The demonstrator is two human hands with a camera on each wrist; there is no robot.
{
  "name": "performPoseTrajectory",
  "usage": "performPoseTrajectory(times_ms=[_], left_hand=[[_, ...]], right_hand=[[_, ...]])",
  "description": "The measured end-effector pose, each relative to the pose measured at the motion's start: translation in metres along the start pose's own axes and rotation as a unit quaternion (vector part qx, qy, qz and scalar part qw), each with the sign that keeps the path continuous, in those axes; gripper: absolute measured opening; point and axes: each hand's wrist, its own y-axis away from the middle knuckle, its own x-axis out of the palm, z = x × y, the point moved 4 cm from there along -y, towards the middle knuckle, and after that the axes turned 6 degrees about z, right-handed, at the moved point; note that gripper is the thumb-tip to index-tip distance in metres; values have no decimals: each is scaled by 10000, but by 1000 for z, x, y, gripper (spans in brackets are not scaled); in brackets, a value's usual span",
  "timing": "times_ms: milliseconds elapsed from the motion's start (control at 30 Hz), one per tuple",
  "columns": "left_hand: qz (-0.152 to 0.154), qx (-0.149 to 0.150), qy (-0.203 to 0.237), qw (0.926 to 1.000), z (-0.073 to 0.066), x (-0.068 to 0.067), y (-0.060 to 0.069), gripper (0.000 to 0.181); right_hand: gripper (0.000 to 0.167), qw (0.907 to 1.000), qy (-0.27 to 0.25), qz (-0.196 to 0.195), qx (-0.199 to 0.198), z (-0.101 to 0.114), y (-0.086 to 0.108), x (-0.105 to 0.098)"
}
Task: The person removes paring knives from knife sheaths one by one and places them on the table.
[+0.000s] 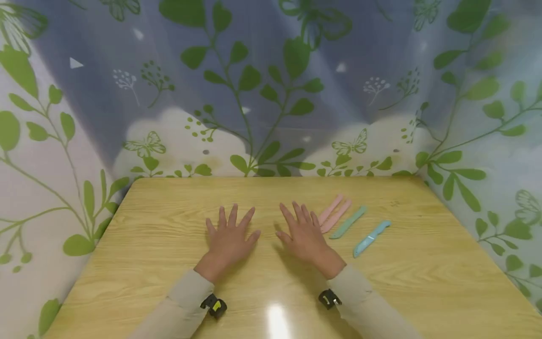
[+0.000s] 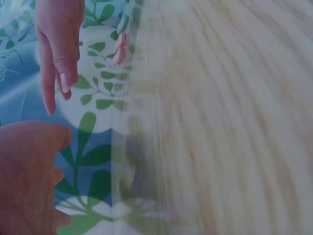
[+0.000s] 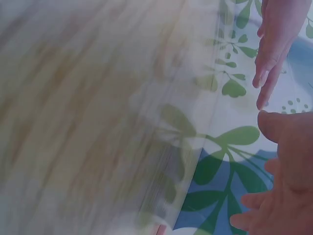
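My left hand (image 1: 230, 240) is spread palm down over the left middle of the wooden table (image 1: 161, 245), its fingers straight and apart, holding nothing. The right hand (image 1: 305, 238) is spread the same way, nearer the small tools. Just beyond its fingers lie two slim pink knife-shaped tools (image 1: 336, 216), side by side and partly hidden by that hand. A similar green tool (image 1: 348, 222) lies to their right, and farther right a light blue tool (image 1: 371, 239) with a pale band. Whether the palms touch the tabletop cannot be told.
A curtain-like cloth (image 1: 271, 94) with green leaves and butterflies hangs behind the table and along both sides. Black wrist cameras (image 1: 215, 306) sit on the sleeves. Bright glare (image 1: 277, 320) lies on the table's near side.
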Motion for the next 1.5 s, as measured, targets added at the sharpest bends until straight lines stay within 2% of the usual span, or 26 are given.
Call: performPoseTrajectory(times_ms=[233, 500, 600, 700, 833, 1000, 1167, 1367, 1500], left_hand=[[178, 58, 274, 9994, -20, 5, -6, 62], [335, 210, 186, 9990, -46, 7, -14, 61], [301, 230, 205, 9991, -50, 6, -16, 60], [269, 285, 304, 9988, -56, 7, -17, 59], [53, 563, 464, 9973, -66, 11, -21, 57], [-442, 1041, 614, 9917, -82, 10, -28, 55], [-641, 1101, 524, 9905, -99, 7, -35, 50], [-950, 1227, -46, 9879, -117, 10, -44, 39], [-885, 1187, -156, 9889, -124, 14, -50, 36]], right_hand=[[64, 9998, -88, -124, -96, -10, 1, -2], [59, 9972, 323, -645, -197, -32, 1, -8], [58, 9952, 447, -831, -274, -38, 0, -11], [54, 9948, 450, -905, -155, -45, 0, -14], [48, 9934, 366, -1078, 126, -57, 0, -20], [39, 9910, 285, -1215, 487, -75, 0, -28], [35, 9900, 418, -1174, 663, -88, -3, -34], [29, 9905, 510, -1009, 787, -103, -8, -34], [31, 9907, 348, -818, 1031, -114, -13, -30]])
